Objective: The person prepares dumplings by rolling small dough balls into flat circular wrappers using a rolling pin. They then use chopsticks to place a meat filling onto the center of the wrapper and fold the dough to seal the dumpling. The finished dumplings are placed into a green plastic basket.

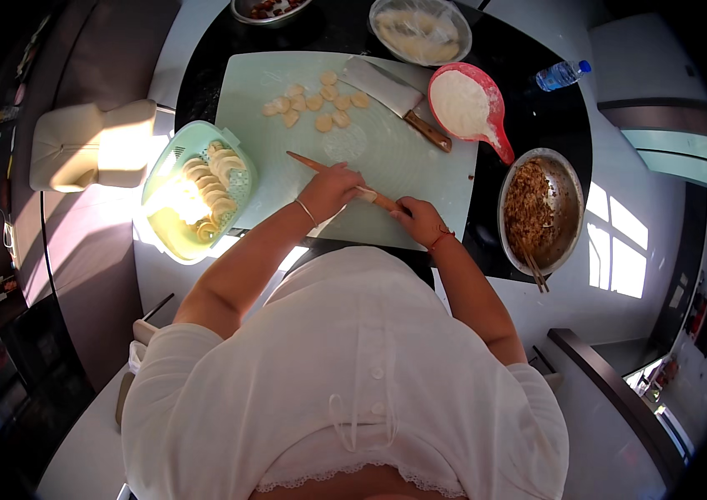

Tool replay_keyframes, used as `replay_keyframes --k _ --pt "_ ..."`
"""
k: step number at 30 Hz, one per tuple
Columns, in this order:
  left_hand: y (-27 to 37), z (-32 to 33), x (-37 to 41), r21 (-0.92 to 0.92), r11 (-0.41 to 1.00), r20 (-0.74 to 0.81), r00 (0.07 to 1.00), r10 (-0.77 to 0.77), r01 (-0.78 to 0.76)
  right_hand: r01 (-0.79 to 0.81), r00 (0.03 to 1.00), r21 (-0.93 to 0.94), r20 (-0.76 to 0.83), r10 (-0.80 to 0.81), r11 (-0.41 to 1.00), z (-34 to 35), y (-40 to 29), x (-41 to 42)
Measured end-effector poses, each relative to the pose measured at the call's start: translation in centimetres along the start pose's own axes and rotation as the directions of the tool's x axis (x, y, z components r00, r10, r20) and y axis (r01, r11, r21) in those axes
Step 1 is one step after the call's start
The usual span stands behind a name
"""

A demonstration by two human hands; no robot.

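Observation:
A tapered wooden rolling pin (307, 161) slants across the near part of a pale green glass board (253, 187). My left hand (332, 187) is closed over the middle of the pin, which hides that stretch of it. At the pin's near right end, my right hand (421, 220) grips the wood. A whitish patch, flour or dough, shows on the pin between my hands. Several small flattened dough pieces (323, 122) lie farther up the board. Just beyond the pin is a floury round mark (345, 145).
On the board's far right lies a cleaver (385, 87), beside a red scoop of flour (463, 103). To the left, a green basket (244, 169) holds dumplings (209, 181). A steel bowl of filling (528, 200) with chopsticks, a covered dough bowl (419, 31) and a water bottle (558, 76) stand around.

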State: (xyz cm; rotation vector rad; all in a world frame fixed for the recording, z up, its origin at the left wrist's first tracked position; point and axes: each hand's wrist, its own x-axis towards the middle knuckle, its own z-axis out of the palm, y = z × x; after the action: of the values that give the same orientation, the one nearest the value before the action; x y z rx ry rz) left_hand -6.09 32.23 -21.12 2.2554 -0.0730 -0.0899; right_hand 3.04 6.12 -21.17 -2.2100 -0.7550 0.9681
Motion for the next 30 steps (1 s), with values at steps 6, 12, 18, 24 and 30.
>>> replay_keyframes --k 6,12,18,24,30 --pt "0.9 1.5 -0.5 -0.359 0.85 0.033 0.915 -0.401 0.385 -0.12 0.971 0.364 -0.152 0.186 0.924 1.9 4.9 -1.8" --pt "-0.8 1.0 -1.3 0.491 0.865 -0.032 0.994 -0.104 0.106 -0.146 0.922 0.393 -0.278 0.268 0.908 2.2 7.6 -3.1" --pt "-1.0 3.3 -2.6 0.538 0.826 0.273 0.962 0.019 -0.169 -0.174 0.918 0.24 -0.312 0.245 0.955 1.8 5.8 -3.9" --pt "0.7 4.6 -2.8 0.472 0.88 0.266 0.942 -0.202 0.056 -0.116 0.904 -0.003 -0.414 0.105 0.993 1.4 2.1 -4.2" --pt "1.4 -1.1 -3.9 0.608 0.791 -0.048 0.998 -0.044 0.064 0.035 0.949 -0.315 -0.286 -0.13 0.948 0.8 1.9 -3.1"
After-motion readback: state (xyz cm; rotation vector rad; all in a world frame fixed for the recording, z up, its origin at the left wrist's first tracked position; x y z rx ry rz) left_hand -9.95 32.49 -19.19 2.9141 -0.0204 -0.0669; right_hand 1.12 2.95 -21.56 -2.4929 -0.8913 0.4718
